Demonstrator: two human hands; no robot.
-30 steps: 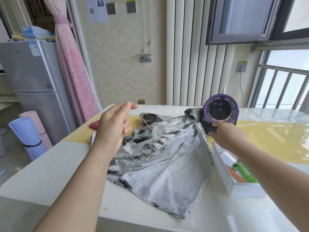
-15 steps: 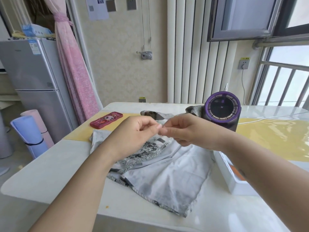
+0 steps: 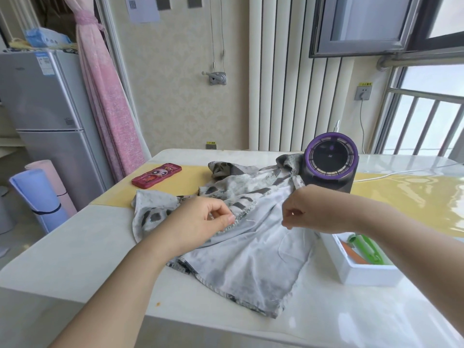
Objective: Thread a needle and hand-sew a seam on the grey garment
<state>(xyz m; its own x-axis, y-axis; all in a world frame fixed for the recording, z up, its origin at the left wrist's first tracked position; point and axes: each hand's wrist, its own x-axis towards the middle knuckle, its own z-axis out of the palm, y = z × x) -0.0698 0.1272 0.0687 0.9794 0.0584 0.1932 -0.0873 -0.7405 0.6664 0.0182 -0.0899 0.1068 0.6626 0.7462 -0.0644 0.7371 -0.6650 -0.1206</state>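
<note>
1 grey garment (image 3: 251, 259), L hand (image 3: 200, 222) pinching edge, R hand (image 3: 316, 209) curled

A red phone case (image 3: 157, 175) lies on the yellow mat (image 3: 411, 197) of the white surface (image 3: 75, 247); a purple-ringed fan (image 3: 331, 162) stands behind; a white box (image 3: 364, 273) holds green tools (image 3: 369, 248); a silver fridge (image 3: 47, 116) stands left.

Both forearms bare, reaching in from the near edge and converging. Left hand (image 3: 200, 223) palm down, fingers curled, thumb and forefinger pinching the grey garment (image 3: 251, 259) at its edge. Right hand (image 3: 310, 209) knuckles up, fingers curled in, thumb tip against forefinger; anything held is too fine to see. Hands near, not touching
</note>
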